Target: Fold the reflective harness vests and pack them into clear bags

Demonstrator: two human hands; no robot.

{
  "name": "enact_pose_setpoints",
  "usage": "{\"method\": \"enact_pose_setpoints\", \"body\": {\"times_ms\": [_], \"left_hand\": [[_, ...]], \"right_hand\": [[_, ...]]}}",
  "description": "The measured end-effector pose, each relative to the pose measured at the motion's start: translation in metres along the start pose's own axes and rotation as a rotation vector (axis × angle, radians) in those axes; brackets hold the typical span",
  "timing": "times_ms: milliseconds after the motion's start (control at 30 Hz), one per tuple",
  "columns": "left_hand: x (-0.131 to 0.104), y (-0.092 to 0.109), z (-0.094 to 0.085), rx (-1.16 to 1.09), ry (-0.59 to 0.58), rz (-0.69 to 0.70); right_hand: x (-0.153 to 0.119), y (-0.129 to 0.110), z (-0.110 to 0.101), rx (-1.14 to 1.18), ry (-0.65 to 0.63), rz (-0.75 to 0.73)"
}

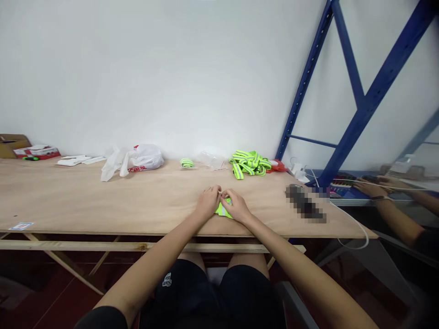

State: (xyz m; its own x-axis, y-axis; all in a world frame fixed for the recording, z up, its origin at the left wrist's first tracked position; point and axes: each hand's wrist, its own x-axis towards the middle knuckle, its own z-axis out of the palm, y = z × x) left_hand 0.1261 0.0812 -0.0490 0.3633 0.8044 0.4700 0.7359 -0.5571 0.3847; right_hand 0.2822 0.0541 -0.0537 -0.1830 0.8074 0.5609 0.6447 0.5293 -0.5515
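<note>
Close to the front edge of the wooden table (pixel 164 208), both of my hands grip one neon-yellow reflective strap (pixel 224 210) with a grey stripe, which looks folded or bundled. My left hand (pixel 208 201) has its fingers bent onto the strap's left and upper side. From the right, my right hand (pixel 237 206) pinches it, thumb and fingertips near those of the left. The fingers hide part of the strap. Behind them lies a loose pile of the same reflective straps (pixel 249 163), and a small rolled strap (pixel 187 163) rests on clear plastic further left.
Along the wall are clear plastic bags (pixel 211 161), a white plastic bag (pixel 146 157), white papers (pixel 77 160) and a cardboard box (pixel 13 145). To the right are a red packet (pixel 277 166), a pixelated dark object (pixel 305 203), a white cable (pixel 356 224) and a blue rack (pixel 360 103). Another person's arms (pixel 394 205) show beyond.
</note>
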Motion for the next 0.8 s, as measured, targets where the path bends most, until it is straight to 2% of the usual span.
{"method": "enact_pose_setpoints", "body": {"times_ms": [200, 433, 633, 800], "left_hand": [[0.002, -0.010, 0.006, -0.260, 0.135, -0.031], [-0.006, -0.002, 0.008, -0.570, 0.129, 0.004], [-0.002, -0.007, 0.011, -0.796, 0.273, -0.182], [0.008, -0.012, 0.015, -0.982, 0.345, -0.260]], "right_hand": [[-0.006, -0.008, -0.009, -0.114, -0.185, -0.068], [-0.002, -0.018, -0.007, -0.297, -0.274, -0.057], [0.000, -0.014, -0.005, -0.296, -0.283, -0.083], [0.002, -0.008, -0.003, -0.284, -0.289, -0.100]]}}
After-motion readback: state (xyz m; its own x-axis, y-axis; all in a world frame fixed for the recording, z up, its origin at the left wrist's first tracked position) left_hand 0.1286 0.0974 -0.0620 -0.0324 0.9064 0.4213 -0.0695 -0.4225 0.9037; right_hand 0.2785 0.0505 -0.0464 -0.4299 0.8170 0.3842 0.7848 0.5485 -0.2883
